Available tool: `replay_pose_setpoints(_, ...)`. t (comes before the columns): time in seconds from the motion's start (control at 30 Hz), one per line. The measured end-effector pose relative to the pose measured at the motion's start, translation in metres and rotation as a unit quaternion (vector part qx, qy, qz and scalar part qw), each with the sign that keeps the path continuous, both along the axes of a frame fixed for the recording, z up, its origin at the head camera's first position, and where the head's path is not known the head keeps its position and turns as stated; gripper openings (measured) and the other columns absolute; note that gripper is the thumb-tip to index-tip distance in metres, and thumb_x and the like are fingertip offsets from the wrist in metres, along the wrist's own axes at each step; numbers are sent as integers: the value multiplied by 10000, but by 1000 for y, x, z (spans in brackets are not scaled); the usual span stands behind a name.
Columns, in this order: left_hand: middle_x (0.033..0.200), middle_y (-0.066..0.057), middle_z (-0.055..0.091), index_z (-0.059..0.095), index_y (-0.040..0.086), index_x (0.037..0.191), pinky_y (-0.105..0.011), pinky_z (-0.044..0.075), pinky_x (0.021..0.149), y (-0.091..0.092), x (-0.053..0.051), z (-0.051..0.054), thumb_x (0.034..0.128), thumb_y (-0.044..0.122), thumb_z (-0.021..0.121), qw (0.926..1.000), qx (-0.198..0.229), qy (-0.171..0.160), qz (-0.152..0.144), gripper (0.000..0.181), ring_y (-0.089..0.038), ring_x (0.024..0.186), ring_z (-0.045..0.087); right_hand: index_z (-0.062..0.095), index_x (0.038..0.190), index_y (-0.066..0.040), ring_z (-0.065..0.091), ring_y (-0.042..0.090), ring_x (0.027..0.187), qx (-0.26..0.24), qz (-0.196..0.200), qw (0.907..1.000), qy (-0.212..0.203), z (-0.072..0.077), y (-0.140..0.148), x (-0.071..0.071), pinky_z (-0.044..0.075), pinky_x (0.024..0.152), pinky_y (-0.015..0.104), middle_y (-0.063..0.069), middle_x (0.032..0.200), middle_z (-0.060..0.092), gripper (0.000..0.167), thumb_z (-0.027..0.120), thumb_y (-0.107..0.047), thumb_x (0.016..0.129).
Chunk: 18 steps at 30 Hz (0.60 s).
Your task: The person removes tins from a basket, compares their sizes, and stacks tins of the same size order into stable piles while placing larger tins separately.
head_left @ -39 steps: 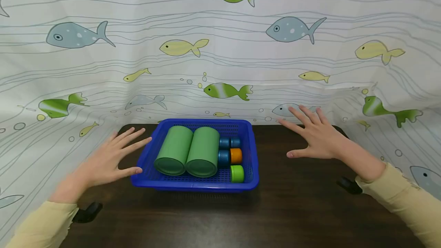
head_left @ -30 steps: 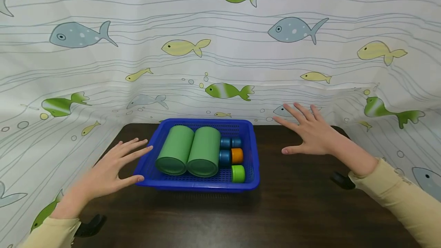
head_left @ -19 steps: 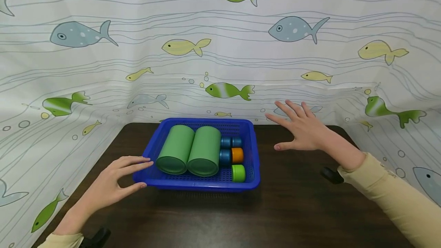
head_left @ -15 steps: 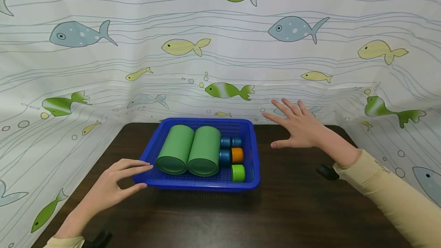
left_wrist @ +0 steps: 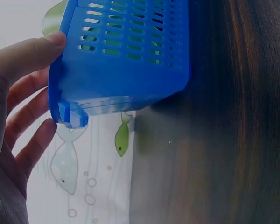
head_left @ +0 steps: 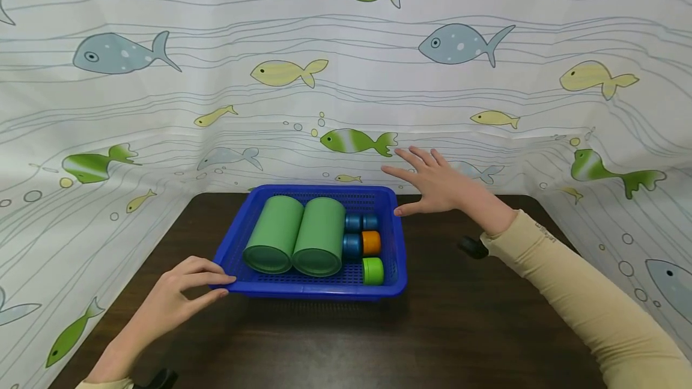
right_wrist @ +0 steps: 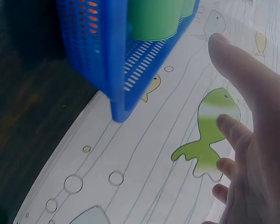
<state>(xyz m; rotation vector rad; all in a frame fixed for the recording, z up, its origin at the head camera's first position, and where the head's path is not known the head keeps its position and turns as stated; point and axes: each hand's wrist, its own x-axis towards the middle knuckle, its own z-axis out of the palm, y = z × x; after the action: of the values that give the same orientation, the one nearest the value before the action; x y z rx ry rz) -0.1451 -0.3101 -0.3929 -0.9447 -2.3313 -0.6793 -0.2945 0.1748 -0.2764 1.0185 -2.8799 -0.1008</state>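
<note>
A blue plastic basket (head_left: 319, 289) holds two large green cylinders (head_left: 320, 230) lying side by side. Right of them sit several blue small containers (head_left: 352, 247), an orange one (head_left: 370, 243) and a lime-green one (head_left: 373, 271). My left hand (head_left: 175, 296) pinches the front left corner of the basket rim, thumb on one side and fingers on the other; the left wrist view shows the thumb on the rim (left_wrist: 56, 88). My right hand (head_left: 432, 185), fingers spread and holding nothing, hovers apart from the basket's back right corner.
The basket stands on a dark brown wooden table (head_left: 346, 341). A white sheet (head_left: 216, 11) printed with fish rises behind the table and along both sides. Dark straps (head_left: 473, 247) show at the wrists, below the beige sleeves (head_left: 567, 287).
The left hand has come down to the basket's front left corner and taken hold of its rim. The right hand has moved left toward the back right corner. The basket stays put.
</note>
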Motion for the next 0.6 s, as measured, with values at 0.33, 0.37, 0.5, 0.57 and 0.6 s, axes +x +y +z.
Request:
replay_pose_setpoints(0.33,1022,105,686,781,230,1042,-34,391,913,3,3,-2,869,227,761,9997,-10,226,-89,174,11,1011,581,286,1568,-276,123,427,1518,33,299,9989,-359,-7,-31,-23,135,1174,679,104,1665,153,859,641,-624,867)
replay_pose_setpoints(0.37,1022,105,684,780,234,1041,-35,391,909,3,3,-3,823,157,800,9998,-11,179,-53,232,16,1011,578,295,1565,-272,129,431,1515,14,321,9986,-410,-8,-34,-25,149,1169,682,104,1663,163,855,650,-612,867)
replay_pose_setpoints(0.5,1019,119,666,779,238,1039,-47,398,877,6,6,-2,625,-73,851,10000,-60,47,51,523,20,1003,561,350,1545,-242,182,458,1493,-130,482,9972,-556,-14,-45,-33,186,1173,662,120,1643,222,821,689,-555,866)
replay_pose_setpoints(0.57,1021,141,653,777,250,1046,-56,403,858,6,6,-1,599,-97,851,9999,-132,64,82,571,21,998,553,379,1532,-235,213,452,1484,-255,554,9960,-649,-17,-52,-37,195,1187,633,125,1628,256,798,706,-527,865)
replay_pose_setpoints(0.6,1022,155,645,776,256,1049,-59,405,847,6,7,0,594,-103,852,9998,-161,68,99,584,23,996,547,397,1523,-227,232,446,1476,-330,596,9952,-699,-19,-56,-39,211,1190,615,129,1618,275,782,714,-509,867)
